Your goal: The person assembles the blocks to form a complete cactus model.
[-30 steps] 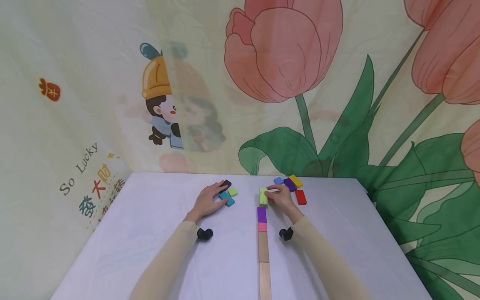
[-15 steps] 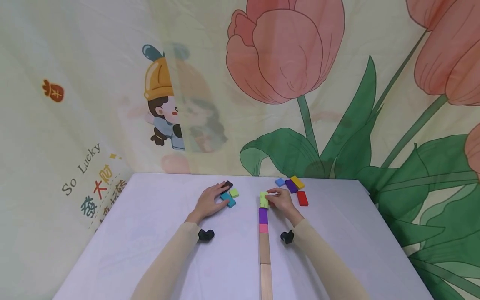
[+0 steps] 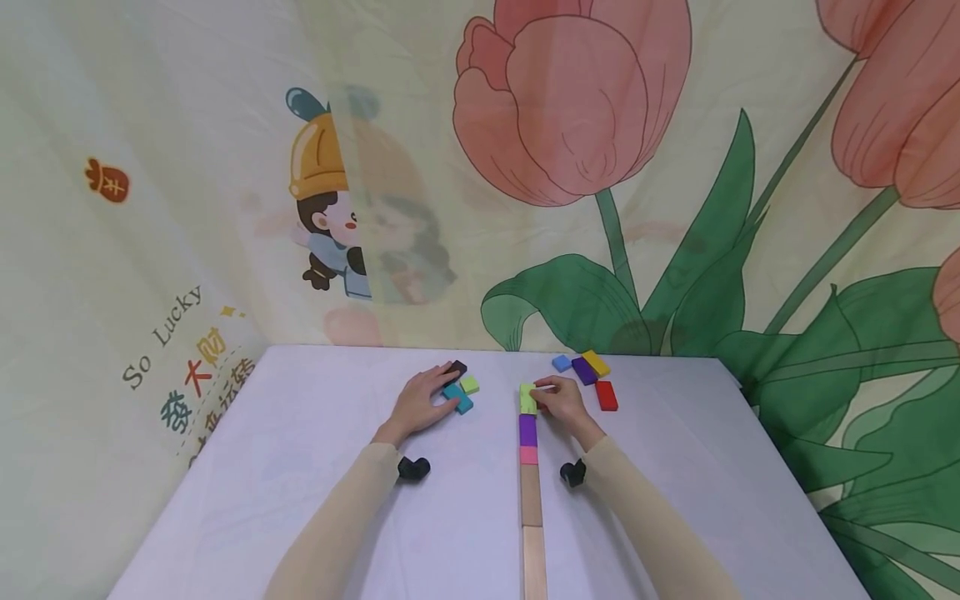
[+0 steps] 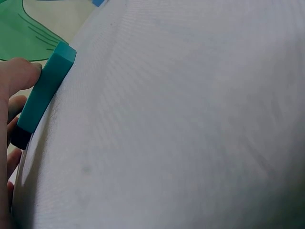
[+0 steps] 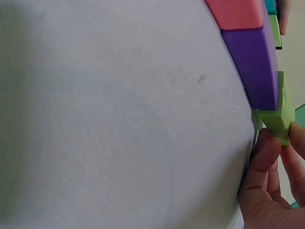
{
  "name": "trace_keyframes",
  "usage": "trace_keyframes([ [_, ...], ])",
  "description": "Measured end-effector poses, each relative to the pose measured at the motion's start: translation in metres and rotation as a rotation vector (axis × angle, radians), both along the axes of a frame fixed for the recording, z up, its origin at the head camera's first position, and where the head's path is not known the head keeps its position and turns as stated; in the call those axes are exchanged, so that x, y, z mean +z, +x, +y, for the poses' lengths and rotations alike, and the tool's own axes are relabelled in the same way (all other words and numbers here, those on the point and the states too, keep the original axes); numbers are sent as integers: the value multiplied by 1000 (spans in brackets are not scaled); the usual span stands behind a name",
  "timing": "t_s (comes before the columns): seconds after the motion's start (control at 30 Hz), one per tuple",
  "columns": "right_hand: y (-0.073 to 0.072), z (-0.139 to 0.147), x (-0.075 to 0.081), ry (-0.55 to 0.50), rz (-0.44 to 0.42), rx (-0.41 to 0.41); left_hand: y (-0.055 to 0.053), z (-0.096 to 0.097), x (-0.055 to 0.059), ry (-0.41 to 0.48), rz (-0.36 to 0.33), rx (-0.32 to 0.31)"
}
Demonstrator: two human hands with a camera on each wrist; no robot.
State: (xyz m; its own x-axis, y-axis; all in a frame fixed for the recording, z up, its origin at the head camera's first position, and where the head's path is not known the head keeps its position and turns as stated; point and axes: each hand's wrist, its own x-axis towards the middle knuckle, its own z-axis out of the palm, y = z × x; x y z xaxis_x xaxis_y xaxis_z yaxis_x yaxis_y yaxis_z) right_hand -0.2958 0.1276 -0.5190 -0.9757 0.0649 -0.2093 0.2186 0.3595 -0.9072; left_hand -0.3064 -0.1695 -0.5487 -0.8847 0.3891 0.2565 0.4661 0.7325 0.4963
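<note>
My right hand (image 3: 561, 404) pinches a light green block (image 5: 287, 107) between thumb and fingers. It stands at the far end of a row, against a purple block (image 3: 528, 431); the right wrist view shows it rising higher than the purple. A pink block (image 3: 528, 455) comes after the purple, followed by two wooden blocks (image 3: 531, 495) towards me. Over on the left, my left hand (image 3: 418, 406) rests with fingers spread, its thumb touching a teal block (image 4: 47, 88). Its fingertips reach a dark block (image 3: 457, 368), partly hidden. A small light green block (image 3: 469, 384) lies beside these.
Right of the right hand lie a red block (image 3: 607, 396), a dark purple block (image 3: 584, 371), a yellow block (image 3: 596, 362) and a light blue block (image 3: 561, 363). The white table (image 3: 300, 467) ends at a printed curtain (image 3: 420, 250) behind.
The view has shifted slightly. The light green block in my right hand has come down a little, closer against the purple block's end. My left hand stays in place.
</note>
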Motion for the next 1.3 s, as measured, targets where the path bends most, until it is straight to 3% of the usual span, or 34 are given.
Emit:
trace_keyframes([
  [0.47, 3, -5, 0, 77, 35, 10, 2, 1, 6, -6, -14, -4],
  [0.87, 1, -4, 5, 109, 45, -20, -4, 1, 5, -14, 1, -1],
  [1.3, -24, 12, 3, 336, 199, -133, 2, 0, 3, 2, -13, -1],
])
